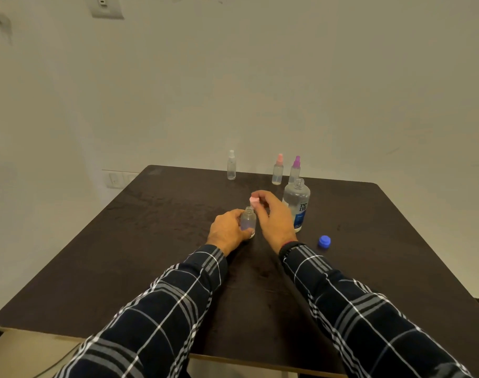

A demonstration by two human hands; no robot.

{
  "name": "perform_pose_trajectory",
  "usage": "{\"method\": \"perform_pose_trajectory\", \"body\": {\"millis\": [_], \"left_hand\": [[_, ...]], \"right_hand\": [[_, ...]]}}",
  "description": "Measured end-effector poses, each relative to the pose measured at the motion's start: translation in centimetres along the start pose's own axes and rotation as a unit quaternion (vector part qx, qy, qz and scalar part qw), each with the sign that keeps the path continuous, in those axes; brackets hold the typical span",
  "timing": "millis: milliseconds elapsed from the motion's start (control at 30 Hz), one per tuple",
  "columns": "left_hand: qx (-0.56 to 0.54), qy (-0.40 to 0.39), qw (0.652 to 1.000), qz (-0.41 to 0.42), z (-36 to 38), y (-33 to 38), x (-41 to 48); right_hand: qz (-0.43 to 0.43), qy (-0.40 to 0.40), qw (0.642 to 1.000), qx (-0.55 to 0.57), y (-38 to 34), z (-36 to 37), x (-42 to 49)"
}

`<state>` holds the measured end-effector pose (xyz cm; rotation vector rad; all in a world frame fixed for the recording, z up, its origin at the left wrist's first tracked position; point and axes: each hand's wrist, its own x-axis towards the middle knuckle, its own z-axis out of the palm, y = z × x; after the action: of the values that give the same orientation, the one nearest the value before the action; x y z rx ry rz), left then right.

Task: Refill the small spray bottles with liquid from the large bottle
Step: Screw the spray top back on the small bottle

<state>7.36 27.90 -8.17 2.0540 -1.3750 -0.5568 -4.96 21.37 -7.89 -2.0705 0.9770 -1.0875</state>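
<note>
While the small bottle (pixel 248 221) stands uncapped on the bench (pixel 151 241), the left hand (pixel 227 231) has its grip clamped round the body. The right hand (pixel 271 219) pinches the pink spray top (pixel 254 201) just above the neck. The large bottle (pixel 297 205) stands open just beside, its blue cap (pixel 324 241) lying apart. The small bottle is judged light, thin-walled and easily tipped (smooth plastic, probably slippery when wet), so it is best held low round the body, without squeezing.

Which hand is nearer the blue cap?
Right. The right hand, pinching a pink spray top, is just left of the blue cap; the left hand, farther left, grips the small open bottle.
</note>
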Motion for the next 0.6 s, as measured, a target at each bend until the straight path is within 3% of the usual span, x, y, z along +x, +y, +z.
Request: {"method": "perform_pose_trajectory", "body": {"millis": [167,400,600], "left_hand": [[-0.011,-0.009,1.000,-0.001,0.09,-0.24,0.10],[-0.020,-0.004,1.000,-0.013,0.13,-0.25,0.21],[-0.025,0.000,1.000,0.003,0.21,-0.51,0.25]], "right_hand": [[0.031,-0.052,0.998,-0.011,-0.09,0.36,0.15],[0.041,-0.026,0.991,-0.128,-0.19,-0.28,0.72],[-0.001,-0.104,0.992,-0.075,0.43,-0.39,0.11]]}}
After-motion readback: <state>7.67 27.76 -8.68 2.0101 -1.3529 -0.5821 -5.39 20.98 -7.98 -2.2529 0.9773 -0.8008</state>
